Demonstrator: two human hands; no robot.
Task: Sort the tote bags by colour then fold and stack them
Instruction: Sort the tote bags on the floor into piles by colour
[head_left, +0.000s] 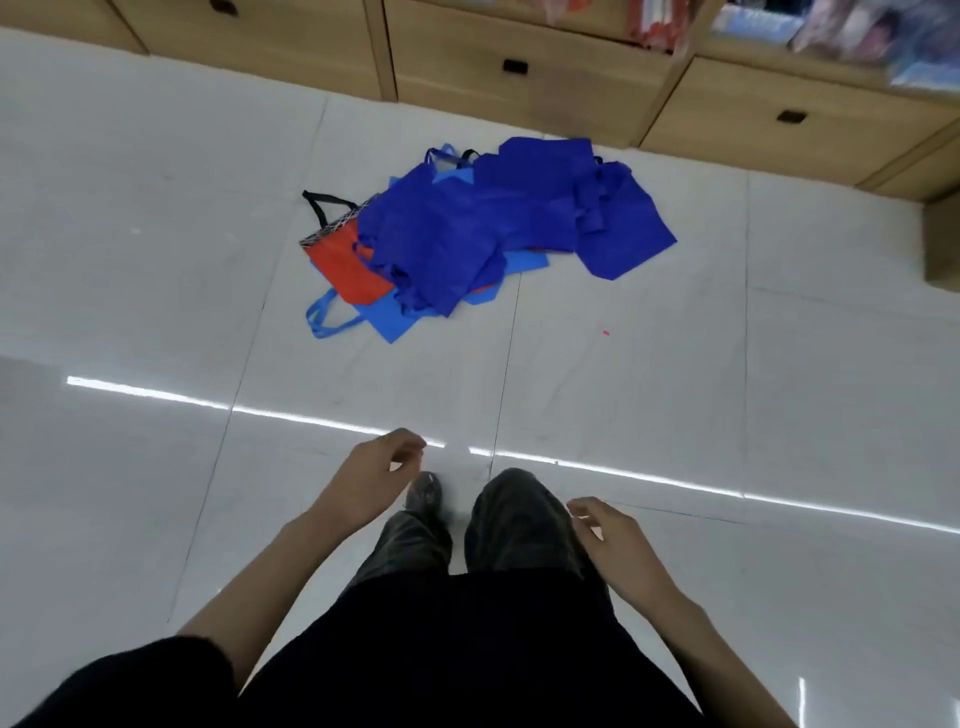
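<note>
With left hand (383, 464) and right hand (609, 540) loose and empty, step to the tote bags (524, 202) on the floor (701, 384); peel off the top dark-blue bag (436, 249) first.

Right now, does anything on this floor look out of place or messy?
Yes. The tote bags lie in a crumpled, overlapping heap on the floor by the wooden drawers, dark blue over light blue and one red bag, unsorted. A tiny pink speck lies nearby.
</note>
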